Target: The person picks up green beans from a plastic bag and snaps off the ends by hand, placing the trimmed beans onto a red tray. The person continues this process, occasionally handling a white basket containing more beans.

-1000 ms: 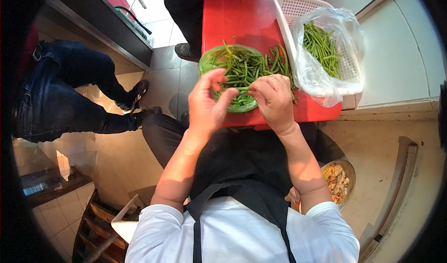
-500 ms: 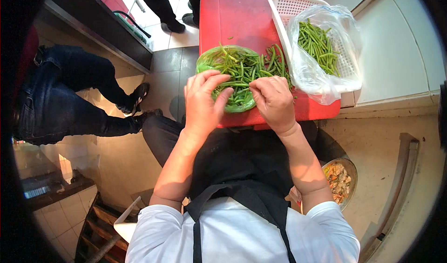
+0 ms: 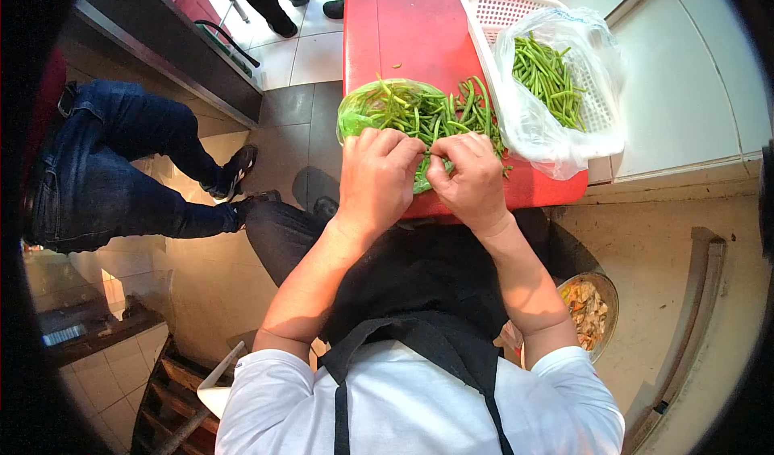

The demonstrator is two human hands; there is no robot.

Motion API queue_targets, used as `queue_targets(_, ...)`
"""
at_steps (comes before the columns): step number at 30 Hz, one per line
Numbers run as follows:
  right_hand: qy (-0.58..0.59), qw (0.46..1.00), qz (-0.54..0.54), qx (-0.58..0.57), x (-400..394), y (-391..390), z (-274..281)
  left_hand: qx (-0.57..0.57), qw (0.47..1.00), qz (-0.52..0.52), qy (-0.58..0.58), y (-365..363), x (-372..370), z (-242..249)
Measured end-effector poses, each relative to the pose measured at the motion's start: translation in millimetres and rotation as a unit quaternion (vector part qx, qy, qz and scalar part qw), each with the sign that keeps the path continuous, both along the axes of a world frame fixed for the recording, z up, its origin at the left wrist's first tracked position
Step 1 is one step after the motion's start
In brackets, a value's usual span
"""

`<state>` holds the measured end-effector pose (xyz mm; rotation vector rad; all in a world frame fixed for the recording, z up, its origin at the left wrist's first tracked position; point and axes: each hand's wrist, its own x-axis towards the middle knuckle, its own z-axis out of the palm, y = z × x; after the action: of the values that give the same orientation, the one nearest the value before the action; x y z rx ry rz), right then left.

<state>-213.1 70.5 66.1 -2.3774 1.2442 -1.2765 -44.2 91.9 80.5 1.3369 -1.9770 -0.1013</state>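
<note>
Left hand and right hand pinching one green bean; trimmed beans bagged, untrimmed pile likely remaining.

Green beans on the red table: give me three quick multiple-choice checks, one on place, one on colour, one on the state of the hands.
1. Where is the white basket?
A. on the floor
B. on the far right of the red table
C. on the person's lap

2. What colour is the bag under the loose green beans?
A. green
B. blue
C. black

3. How are the hands?
A. both flat on the table
B. one at the person's side
C. both closed together over the beans

Answers: 1 B, its rim lies along the table's right edge, holding a clear bag of beans. 2 A, green plastic shows around the pile. 3 C, left hand and right hand meet with fingers curled; what they pinch is hidden.
</note>
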Motion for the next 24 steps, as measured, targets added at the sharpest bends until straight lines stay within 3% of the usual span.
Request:
queue_targets(4,-0.161,0.971,-0.037,0.170,7,10,3,0.011,0.997,-0.005,0.076,-1,-5,-5)
queue_targets(7,-0.249,0.934,-0.020,0.256,8,9,-18,0.091,0.968,-0.006,0.233,-2,-8,-7)
queue_targets(9,-0.215,0.945,-0.020,0.246,11,13,-12,0.139,0.934,0.023,0.328,-2,-13,5)
queue_targets(11,-0.134,0.978,-0.012,0.157,8,16,-8,0.151,0.889,0.008,0.432,-7,-9,3)
queue_targets(13,-0.068,0.991,-0.079,0.083,-1,17,-18,0.176,0.805,-0.016,0.567,-9,-6,0)
queue_targets(15,-0.037,0.988,-0.129,0.073,-15,16,-40,0.176,0.775,-0.033,0.606,-12,2,-2)
queue_targets(19,-0.027,0.971,-0.238,-0.013,-19,10,-50,0.178,0.777,0.010,0.604,-16,4,-4)
queue_targets(22,-0.037,0.973,-0.219,-0.061,-5,22,-25,0.177,0.769,0.004,0.614,-13,2,-8)
queue_targets(24,-0.088,0.985,-0.151,-0.007,-3,24,-13,0.177,0.768,-0.006,0.616,-13,0,-10)
